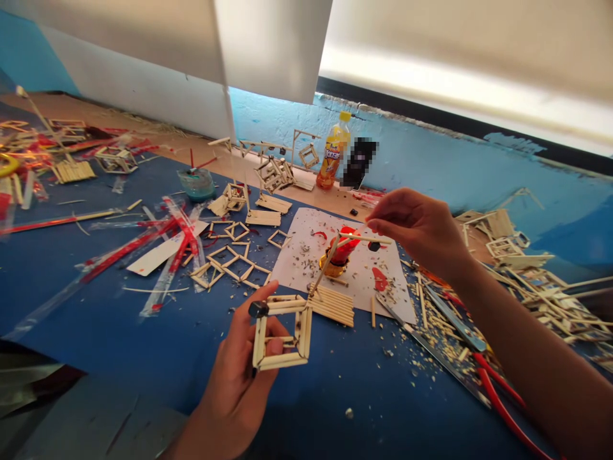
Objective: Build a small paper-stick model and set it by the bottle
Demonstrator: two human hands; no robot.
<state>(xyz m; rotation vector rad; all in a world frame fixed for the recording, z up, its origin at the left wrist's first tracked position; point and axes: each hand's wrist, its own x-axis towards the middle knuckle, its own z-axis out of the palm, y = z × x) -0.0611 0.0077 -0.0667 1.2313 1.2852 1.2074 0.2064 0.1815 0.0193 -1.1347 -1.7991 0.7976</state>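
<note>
In our left hand (pixel 234 383) we pinch a pale, box-shaped frame made of little wooden sticks (pixel 284 361) between thumb and fingers, and it is up in front of the blue table top (pixel 316 409), with a small black lump (pixel 258 310) on its top corner. Our right hand (pixel 421 233) is near the red candle in a shiny gold cup (pixel 341 250), its fingertips close together, but we cannot tell if they pinch anything. Just behind our frame is a bent wooden stick post (pixel 324 271) on a flat stick base (pixel 334 306), and the candle is on white paper (pixel 400 287) with crumbs.
</note>
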